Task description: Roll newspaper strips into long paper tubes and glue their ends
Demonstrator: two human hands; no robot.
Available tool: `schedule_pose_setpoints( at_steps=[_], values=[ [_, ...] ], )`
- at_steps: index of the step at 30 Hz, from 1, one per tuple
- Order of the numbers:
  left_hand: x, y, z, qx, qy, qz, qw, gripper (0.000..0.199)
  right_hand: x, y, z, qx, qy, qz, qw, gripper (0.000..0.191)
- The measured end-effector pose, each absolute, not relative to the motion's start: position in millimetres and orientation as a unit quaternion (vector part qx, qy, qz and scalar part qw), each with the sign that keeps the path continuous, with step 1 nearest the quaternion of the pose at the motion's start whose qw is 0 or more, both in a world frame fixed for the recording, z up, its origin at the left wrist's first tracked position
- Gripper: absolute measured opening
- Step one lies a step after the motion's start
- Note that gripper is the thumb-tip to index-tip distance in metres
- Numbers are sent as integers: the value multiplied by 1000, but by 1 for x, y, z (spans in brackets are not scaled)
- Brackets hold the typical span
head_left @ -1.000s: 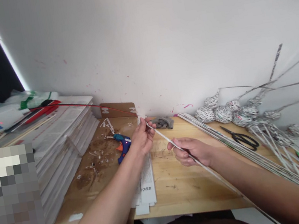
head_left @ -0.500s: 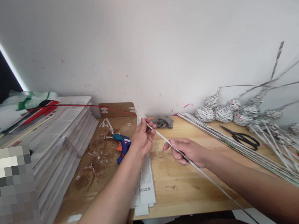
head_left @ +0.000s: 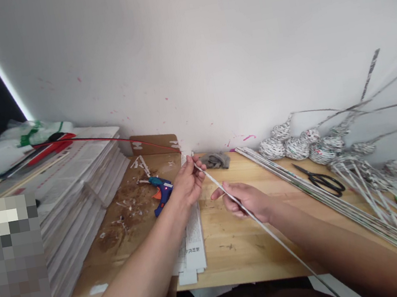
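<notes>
A long thin rolled-paper stick [head_left: 269, 231] slants from the middle of the table down past its front edge. My left hand [head_left: 191, 181] pinches its far tip between thumb and fingers. Lower on the same stick, my right hand [head_left: 244, 200] is closed around it, with the index finger stretched out to the left. Beneath my left hand and forearm lie printed paper strips [head_left: 196, 252], partly covered. Just left of that hand rests a blue glue gun [head_left: 163, 194] with an orange trigger, on a stained brown board [head_left: 124, 252].
Tall paper stacks [head_left: 80, 214] stand at the left, with a red-handled tool [head_left: 52, 148] on top. At the right are a bundle of paper sticks [head_left: 303, 181], black scissors [head_left: 324, 183] and several woven paper balls [head_left: 297, 148]. A grey cloth [head_left: 216, 161] lies by the wall.
My right hand has shifted slightly left along the stick, its index finger reaching further out. The left hand keeps its pinch on the tip. The view has moved a little.
</notes>
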State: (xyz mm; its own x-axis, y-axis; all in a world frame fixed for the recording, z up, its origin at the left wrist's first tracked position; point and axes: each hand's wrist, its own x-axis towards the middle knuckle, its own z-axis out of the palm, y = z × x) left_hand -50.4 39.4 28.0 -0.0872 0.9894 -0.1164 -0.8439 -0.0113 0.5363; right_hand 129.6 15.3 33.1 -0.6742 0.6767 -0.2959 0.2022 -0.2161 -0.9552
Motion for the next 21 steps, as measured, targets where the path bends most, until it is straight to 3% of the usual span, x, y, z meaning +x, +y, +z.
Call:
schedule_pose_setpoints(
  at_steps=[3,5,7,11,14,16,21],
  values=[
    [-50,39,27,148,260,704,644,17,132,10,35,-428,-750,442,243,35],
    [-48,38,27,158,265,694,651,17,135,8,35,-424,-794,348,263,31],
    [-47,36,28,164,270,682,660,17,136,9,34,-411,-771,418,249,36],
    [-48,34,30,165,241,677,676,18,138,15,27,-330,-569,731,182,39],
    [-50,36,31,168,219,677,683,18,138,15,25,-295,-516,790,148,43],
    [-52,37,31,164,221,684,675,18,139,12,27,-339,-582,722,158,49],
    [-52,38,30,153,241,697,657,21,142,5,32,-440,-810,305,238,33]
  ],
)
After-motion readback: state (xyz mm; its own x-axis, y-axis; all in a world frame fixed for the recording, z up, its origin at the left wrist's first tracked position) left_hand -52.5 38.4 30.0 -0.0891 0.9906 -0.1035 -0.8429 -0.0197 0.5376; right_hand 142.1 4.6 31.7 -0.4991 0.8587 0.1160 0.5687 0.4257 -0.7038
